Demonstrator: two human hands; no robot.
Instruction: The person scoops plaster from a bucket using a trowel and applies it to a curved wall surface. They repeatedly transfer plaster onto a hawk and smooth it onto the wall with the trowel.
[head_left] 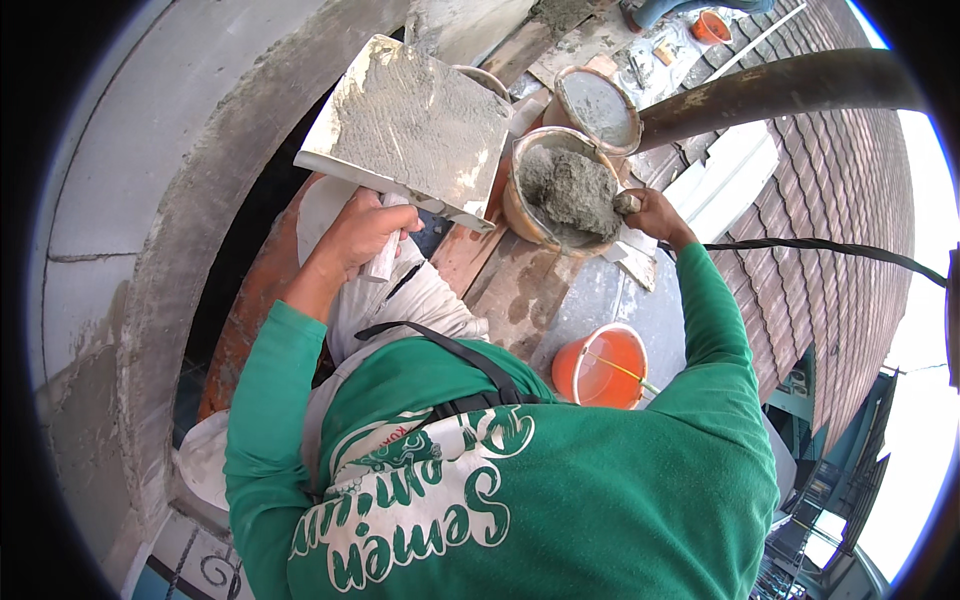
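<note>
My left hand (368, 232) grips the pale handle (380, 262) of a square white board (400, 120) coated with thin grey mortar, held up left of the bucket. My right hand (652, 212) is closed on a short tool handle (627, 203) at the right rim of a round bucket (515, 205) heaped with wet grey mortar (570, 190); the tool's blade is hidden in or behind the mortar. Behind that bucket is another bucket (628, 135) with grey contents.
A grey wall (95, 280) and dark gap line my left. Below are planks (510, 305) and an orange bucket (570, 365). A large pipe (760, 90), black cable (830, 250) and tiled roof (840, 190) occupy the right. Another person's leg (660, 10) shows at the top.
</note>
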